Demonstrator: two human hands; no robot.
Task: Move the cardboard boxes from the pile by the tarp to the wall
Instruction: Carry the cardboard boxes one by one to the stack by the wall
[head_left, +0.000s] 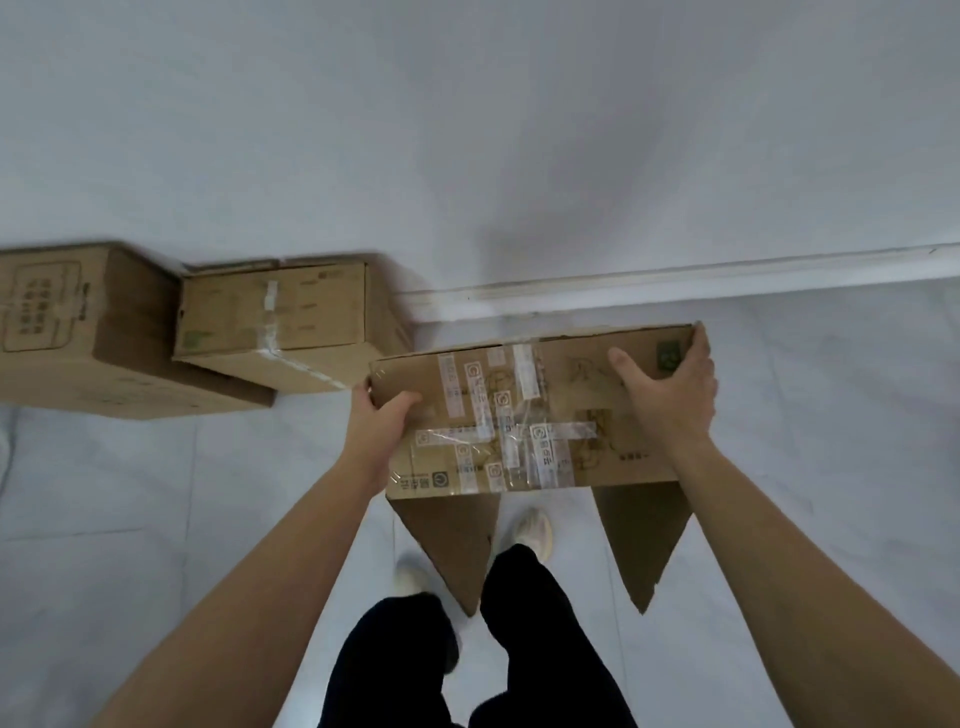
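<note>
I carry a taped cardboard box (524, 410) above the floor, just short of the white wall (467, 130). My left hand (376, 415) grips its left edge, thumb on top and fingers underneath. My right hand (670, 384) holds the far right corner, thumb across the top and fingers curled over the edge. Two loose bottom flaps (452, 545) hang down from the box. Against the wall to the left stand two other cardboard boxes: a taped one (280, 322) and a larger printed one (78, 332).
A white skirting board (675, 273) runs along the wall's foot to the right of the placed boxes. My legs in black trousers (467, 649) and pale shoes stand on the light tiled floor (831, 415) below the held box.
</note>
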